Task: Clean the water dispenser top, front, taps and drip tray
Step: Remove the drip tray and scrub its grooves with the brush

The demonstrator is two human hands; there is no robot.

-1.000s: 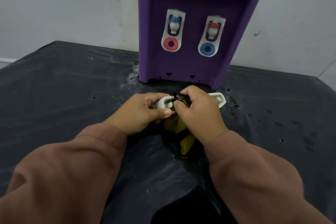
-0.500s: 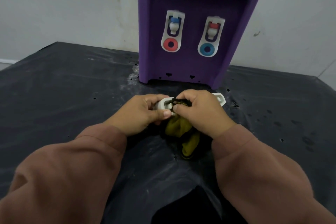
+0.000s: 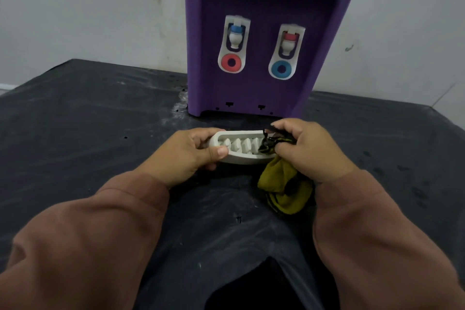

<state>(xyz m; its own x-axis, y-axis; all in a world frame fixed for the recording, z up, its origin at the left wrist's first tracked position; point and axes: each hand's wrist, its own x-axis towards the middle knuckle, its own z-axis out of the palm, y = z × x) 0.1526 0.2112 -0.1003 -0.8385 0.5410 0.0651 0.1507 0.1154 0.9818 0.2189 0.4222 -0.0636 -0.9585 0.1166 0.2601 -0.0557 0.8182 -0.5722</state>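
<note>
Head view: left hand (image 3: 186,156) grip around drip tray (image 3: 241,147), right hand (image 3: 304,148) pinching cloth (image 3: 281,181).

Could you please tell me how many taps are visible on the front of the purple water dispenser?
2. The blue-capped white tap sits on the left of the recess of the purple plastic water dispenser, above a red ring; the red-capped white tap sits on the right, above a blue ring. None appears hidden.

One purple water dispenser (image 3: 264,33) with two taps (image 3: 234,38), one white drip tray (image 3: 241,148), one yellow cloth (image 3: 281,184), and two hands (image 3: 186,158) at work.
</note>
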